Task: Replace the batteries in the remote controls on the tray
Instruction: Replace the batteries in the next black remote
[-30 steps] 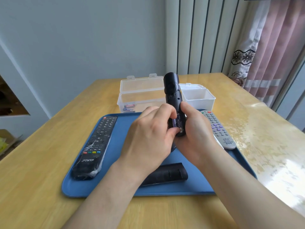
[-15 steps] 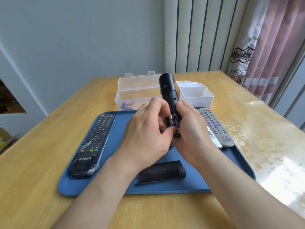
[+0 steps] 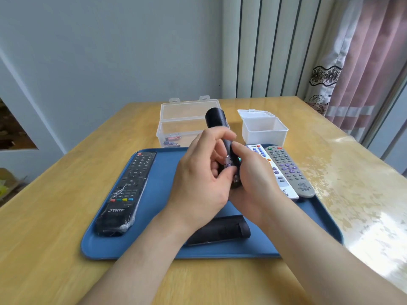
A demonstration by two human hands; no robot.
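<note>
Above the blue tray (image 3: 154, 243) my right hand (image 3: 253, 181) grips a slim black remote (image 3: 217, 117), held upright with its open battery bay toward me. My left hand (image 3: 198, 183) pinches a small purple-and-silver battery (image 3: 226, 162) at that bay, thumb and fingers closed on it. The remote's black back cover (image 3: 220, 231) lies on the tray under my wrists. A plastic-wrapped black remote (image 3: 127, 192) rests on the tray's left side. A white remote (image 3: 264, 157) and a grey remote (image 3: 288, 170) lie side by side on the right.
Behind the tray a clear lidded box (image 3: 182, 130) holds several batteries (image 3: 172, 140). An open white box (image 3: 264, 128) stands to its right. The wooden table (image 3: 55, 216) runs to a grey wall; pink curtains (image 3: 370, 62) hang at the far right.
My left fingers have lifted off the remote's back and now hold a battery clear at the open bay. The camera view shifted slightly; the right hand keeps its grip.
</note>
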